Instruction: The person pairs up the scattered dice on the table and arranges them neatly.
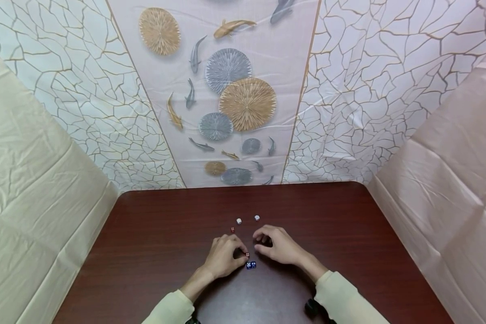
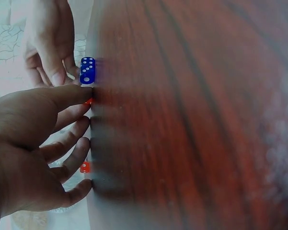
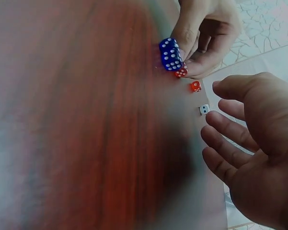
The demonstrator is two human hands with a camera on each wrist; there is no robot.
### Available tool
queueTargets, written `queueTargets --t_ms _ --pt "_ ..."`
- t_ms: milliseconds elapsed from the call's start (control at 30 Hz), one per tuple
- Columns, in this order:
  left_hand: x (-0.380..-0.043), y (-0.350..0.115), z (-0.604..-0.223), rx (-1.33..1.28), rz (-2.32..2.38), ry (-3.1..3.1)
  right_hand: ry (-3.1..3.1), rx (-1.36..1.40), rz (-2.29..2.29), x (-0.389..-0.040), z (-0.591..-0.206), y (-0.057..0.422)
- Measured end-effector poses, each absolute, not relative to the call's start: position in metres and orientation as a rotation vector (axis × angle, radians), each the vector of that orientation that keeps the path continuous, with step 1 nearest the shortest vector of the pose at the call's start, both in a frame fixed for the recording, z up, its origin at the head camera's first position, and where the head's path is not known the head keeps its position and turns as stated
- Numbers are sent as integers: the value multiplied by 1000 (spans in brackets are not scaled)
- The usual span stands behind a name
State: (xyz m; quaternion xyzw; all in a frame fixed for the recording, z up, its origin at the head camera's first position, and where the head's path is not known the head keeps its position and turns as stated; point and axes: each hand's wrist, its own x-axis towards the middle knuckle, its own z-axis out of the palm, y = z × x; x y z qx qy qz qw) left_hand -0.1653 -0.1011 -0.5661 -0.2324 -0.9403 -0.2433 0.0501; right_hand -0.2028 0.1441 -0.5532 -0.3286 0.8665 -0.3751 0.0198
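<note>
My left hand (image 1: pixel 222 257) pinches a red die (image 1: pixel 247 254) between thumb and forefinger, close over the dark red tabletop. In the left wrist view the thumb hides most of that die. Just nearer to me, two blue dice (image 1: pixel 251 265) with white pips sit side by side. My right hand (image 1: pixel 278 245) hovers to the right of them with its fingers loosely bent and nothing in its grasp; the right wrist view shows its fingers (image 3: pixel 225 129) spread apart. Beyond the left hand lies a second red die (image 1: pixel 232 230).
Farther back on the wooden table (image 1: pixel 166 216) lie a white die (image 1: pixel 239 221) and, to its right, another white die (image 1: pixel 257 218). A patterned cloth (image 1: pixel 247 148) hangs behind the table's far edge. Pale fabric walls (image 1: pixel 437 171) border the left and right sides.
</note>
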Motion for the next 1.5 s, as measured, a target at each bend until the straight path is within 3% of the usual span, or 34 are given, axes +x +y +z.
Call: queueTargets --t_ms 633,1500 --pt "-164 -101 -565 -717 -745 -2857 2662 -1020 -1110 -245 -555 111" --pt "-165 -102 -567 -724 -728 -2848 2708 -1030 -960 -264 -556 77"
